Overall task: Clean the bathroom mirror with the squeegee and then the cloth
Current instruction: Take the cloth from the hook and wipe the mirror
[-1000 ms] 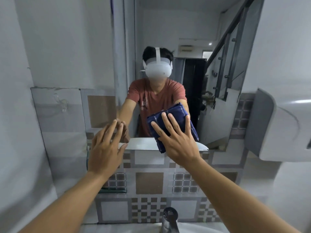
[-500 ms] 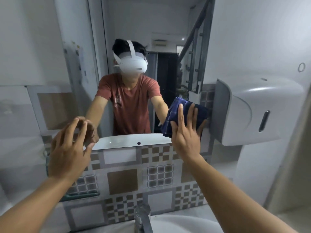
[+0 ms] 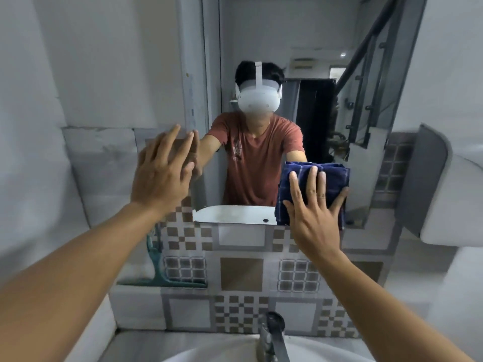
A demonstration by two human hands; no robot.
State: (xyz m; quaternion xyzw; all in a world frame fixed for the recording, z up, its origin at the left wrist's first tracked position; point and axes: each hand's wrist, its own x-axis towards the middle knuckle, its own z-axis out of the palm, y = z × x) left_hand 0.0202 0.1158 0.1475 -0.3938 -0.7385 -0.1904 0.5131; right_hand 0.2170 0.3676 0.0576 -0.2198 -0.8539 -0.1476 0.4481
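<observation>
With fingers spread flat, the right hand (image 3: 312, 215) presses the folded dark blue cloth (image 3: 315, 178) against the mirror (image 3: 261, 35), while the left hand (image 3: 162, 176), open and holding nothing, rests flat at the mirror's left edge, and the green squeegee (image 3: 159, 273) leans below it.

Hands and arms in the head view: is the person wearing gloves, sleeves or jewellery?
No gloves: the left hand and right hand are bare, with no rings or watch visible. Both forearms are uncovered; the mirror shows short sleeves.
</observation>
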